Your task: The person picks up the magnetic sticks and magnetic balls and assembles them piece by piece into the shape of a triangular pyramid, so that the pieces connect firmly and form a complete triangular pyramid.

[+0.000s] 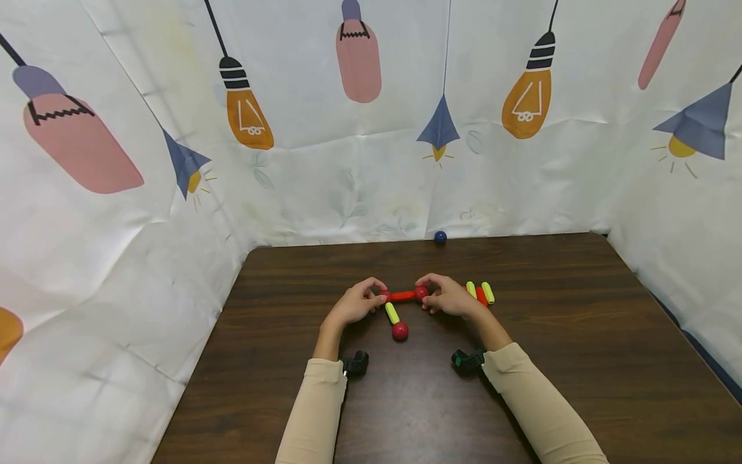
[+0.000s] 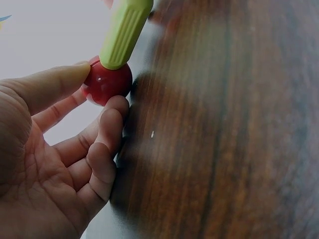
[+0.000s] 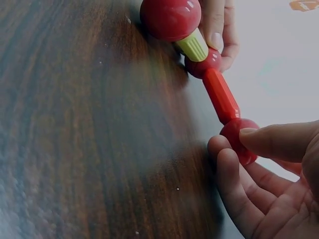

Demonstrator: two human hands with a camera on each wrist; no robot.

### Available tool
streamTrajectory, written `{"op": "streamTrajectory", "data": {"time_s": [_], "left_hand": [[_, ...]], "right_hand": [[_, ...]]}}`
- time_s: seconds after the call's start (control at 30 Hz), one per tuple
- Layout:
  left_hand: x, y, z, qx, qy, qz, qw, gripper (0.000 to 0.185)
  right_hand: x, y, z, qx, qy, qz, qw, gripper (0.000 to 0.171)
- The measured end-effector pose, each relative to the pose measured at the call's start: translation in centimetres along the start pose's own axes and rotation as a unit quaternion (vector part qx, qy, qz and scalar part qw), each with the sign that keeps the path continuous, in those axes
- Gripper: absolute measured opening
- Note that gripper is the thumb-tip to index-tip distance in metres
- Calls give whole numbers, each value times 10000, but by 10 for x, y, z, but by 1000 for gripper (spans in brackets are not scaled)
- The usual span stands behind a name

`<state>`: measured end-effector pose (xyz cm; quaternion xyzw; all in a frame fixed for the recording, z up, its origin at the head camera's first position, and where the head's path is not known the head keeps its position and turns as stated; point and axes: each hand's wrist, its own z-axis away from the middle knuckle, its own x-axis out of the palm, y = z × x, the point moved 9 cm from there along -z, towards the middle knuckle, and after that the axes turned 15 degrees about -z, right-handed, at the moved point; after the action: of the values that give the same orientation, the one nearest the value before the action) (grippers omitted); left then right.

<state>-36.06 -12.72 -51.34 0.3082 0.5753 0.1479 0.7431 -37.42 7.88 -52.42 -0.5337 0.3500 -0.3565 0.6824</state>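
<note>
red plastic, light and stiff: your left hand [image 1: 353, 304] pinches one red ball [image 2: 106, 82] and your right hand [image 1: 449, 298] pinches the other red ball [image 3: 239, 139], the red rod [image 1: 402, 296] bridging them just above the desk [image 1: 580, 361]. a yellow-green rod [image 1: 392, 313] hangs from the left ball to a third red ball [image 1: 400, 331]. the balls look smooth and slippery, and the joints will likely pull apart, so hold at the balls. no containers in view; spare rods [image 1: 481, 293] lie beside your right hand, and a blue ball [image 1: 440, 236] sits by the wall.
</note>
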Motion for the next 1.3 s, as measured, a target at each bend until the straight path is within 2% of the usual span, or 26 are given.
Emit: {"op": "streamTrajectory", "data": {"time_s": [0.17, 0.37, 0.57, 0.73, 0.9, 1.03, 1.17, 1.3], "left_hand": [[0, 0, 0, 18, 23, -20, 10000, 19], [0, 0, 0, 43, 16, -48, 10000, 18], [0, 1, 0, 56, 10, -6, 10000, 18], [1, 1, 0, 81, 20, 40, 10000, 18], [1, -1, 0, 64, 36, 55, 10000, 18], [2, -3, 1, 52, 19, 39, 10000, 18], [3, -2, 1, 76, -33, 46, 10000, 18], [1, -2, 0, 68, -47, 40, 10000, 18]], "right_hand": [[-1, -3, 3, -117, -24, 67, 9999, 42], [-16, -16, 13, -660, 60, 104, 9977, 41], [-51, -25, 32, -1024, 469, 9, 9936, 39], [-90, -21, 53, -1186, 1142, -130, 9863, 39], [-126, -12, 72, -1112, 1833, -246, 9764, 41], [-144, -2, 83, -921, 2099, -262, 9730, 43], [-153, 9, 87, -643, 2098, -90, 9756, 46], [-151, 19, 85, -424, 1896, 122, 9809, 47]]}}
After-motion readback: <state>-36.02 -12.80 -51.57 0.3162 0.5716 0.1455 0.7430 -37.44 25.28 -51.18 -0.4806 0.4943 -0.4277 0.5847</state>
